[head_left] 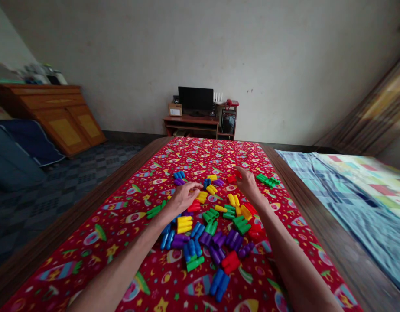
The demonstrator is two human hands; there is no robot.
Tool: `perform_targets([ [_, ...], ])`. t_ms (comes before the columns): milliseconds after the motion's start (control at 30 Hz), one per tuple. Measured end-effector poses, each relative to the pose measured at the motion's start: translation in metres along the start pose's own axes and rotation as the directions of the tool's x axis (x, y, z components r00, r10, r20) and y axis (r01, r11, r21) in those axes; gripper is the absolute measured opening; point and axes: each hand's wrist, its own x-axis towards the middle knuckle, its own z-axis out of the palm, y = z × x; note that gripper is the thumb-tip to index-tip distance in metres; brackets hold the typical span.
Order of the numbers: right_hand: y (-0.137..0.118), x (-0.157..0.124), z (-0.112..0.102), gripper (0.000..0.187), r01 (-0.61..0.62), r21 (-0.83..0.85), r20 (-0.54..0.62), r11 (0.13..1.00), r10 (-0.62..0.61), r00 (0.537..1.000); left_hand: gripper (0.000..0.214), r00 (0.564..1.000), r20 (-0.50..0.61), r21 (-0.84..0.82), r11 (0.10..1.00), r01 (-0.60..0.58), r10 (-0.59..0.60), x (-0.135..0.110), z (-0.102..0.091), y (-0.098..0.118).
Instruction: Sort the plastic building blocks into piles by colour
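Note:
Plastic building blocks in several colours lie loosely scattered over the middle of a red patterned cloth (pixel 173 277). My left hand (pixel 186 196) hovers over the far left of the pile, fingers stretched to the right, holding nothing that I can see. Just beside its fingertips are a yellow block (pixel 202 197) and a red block (pixel 193 206). At the far right of the pile, my right hand (pixel 248 183) has thumb and fingers closed around a red block (pixel 238 174), partly hidden by them. Another red piece (pixel 231 178) shows just left of it.
Green blocks (pixel 268 180) lie right of my right hand. Nearer me are purple blocks (pixel 234 239) and a blue block (pixel 219 284). Beyond the table stands a desk with a monitor (pixel 200 100). A bed (pixel 359 199) is to the right, a wooden cabinet (pixel 61 115) to the left.

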Motion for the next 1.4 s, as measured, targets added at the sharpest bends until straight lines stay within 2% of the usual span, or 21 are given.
perform_targets([
  [133, 0.021, -0.004, 0.007, 0.070, -0.019, -0.039, -0.010, 0.999, 0.019, 1.000, 0.025, 0.991, 0.133, 0.137, 0.990, -0.021, 0.002, -0.001, -0.004, -0.010],
  [200, 0.023, -0.006, 0.009, 0.072, -0.055, -0.062, -0.009, 0.997, 0.055, 0.998, 0.029, 0.985, 0.175, 0.262, 0.964, -0.043, -0.004, -0.007, -0.005, -0.013],
  [300, 0.022, -0.004, 0.003, 0.063, -0.074, -0.059, -0.061, 0.996, 0.070, 0.996, 0.039, 0.978, 0.207, 0.389, 0.919, -0.062, -0.022, -0.015, -0.003, -0.010],
  [433, 0.010, 0.003, -0.010, 0.042, -0.064, 0.067, -0.123, 0.996, 0.072, 0.990, 0.040, 0.970, 0.228, 0.377, 0.926, -0.014, -0.079, -0.015, -0.001, 0.003],
  [500, -0.004, 0.004, -0.011, 0.033, -0.090, 0.170, -0.035, 0.981, 0.097, 0.995, 0.037, 0.983, 0.168, 0.297, 0.954, 0.027, -0.080, -0.010, -0.001, 0.009],
  [567, -0.025, 0.002, -0.008, 0.030, -0.084, 0.292, 0.154, 0.953, 0.040, 0.987, 0.037, 0.994, 0.070, 0.153, 0.986, 0.071, -0.082, -0.004, -0.001, 0.012],
  [633, -0.047, -0.002, -0.003, 0.029, -0.038, 0.408, 0.367, 0.912, -0.126, 0.922, 0.044, 0.997, -0.033, 0.000, 0.997, 0.073, -0.073, 0.000, 0.000, 0.011],
  [700, -0.065, -0.006, 0.000, 0.025, -0.004, 0.475, 0.492, 0.880, -0.262, 0.830, 0.050, 0.994, -0.104, -0.078, 0.996, 0.038, -0.046, 0.001, 0.002, 0.009],
  [733, -0.071, -0.007, 0.001, 0.022, 0.003, 0.480, 0.515, 0.877, -0.285, 0.809, 0.052, 0.991, -0.129, -0.089, 0.996, 0.014, -0.026, 0.001, 0.003, 0.009],
  [867, -0.074, -0.008, -0.007, 0.017, -0.024, 0.451, 0.496, 0.892, -0.228, 0.838, 0.054, 0.980, -0.176, -0.040, 0.994, -0.105, 0.097, -0.004, 0.011, 0.015],
  [1000, -0.072, -0.007, -0.015, 0.024, -0.036, 0.510, 0.557, 0.860, -0.298, 0.776, 0.050, 0.954, -0.200, 0.054, 0.974, -0.218, 0.225, -0.009, 0.023, 0.024],
  [1067, -0.071, -0.006, -0.015, 0.024, 0.015, 0.456, 0.531, 0.890, -0.286, 0.798, 0.046, 0.944, -0.200, 0.092, 0.964, -0.247, 0.261, -0.010, 0.025, 0.026],
  [1133, -0.064, -0.003, -0.016, 0.022, 0.057, 0.368, 0.476, 0.928, -0.240, 0.846, 0.039, 0.945, -0.180, 0.105, 0.961, -0.257, 0.272, -0.009, 0.021, 0.024],
  [1267, -0.026, 0.004, -0.022, 0.021, -0.016, 0.125, 0.303, 0.992, -0.023, 0.953, 0.025, 0.955, -0.130, 0.174, 0.954, -0.243, 0.267, -0.004, 0.009, 0.011],
  [1333, -0.004, 0.004, -0.026, 0.021, -0.068, -0.035, 0.244, 0.997, 0.075, 0.967, 0.024, 0.964, -0.068, 0.251, 0.940, -0.231, 0.255, -0.003, 0.007, 0.002],
  [1400, 0.012, 0.002, -0.028, 0.021, -0.116, -0.162, 0.226, 0.980, 0.151, 0.962, 0.026, 0.973, 0.034, 0.320, 0.920, -0.227, 0.228, -0.005, 0.009, -0.004],
])
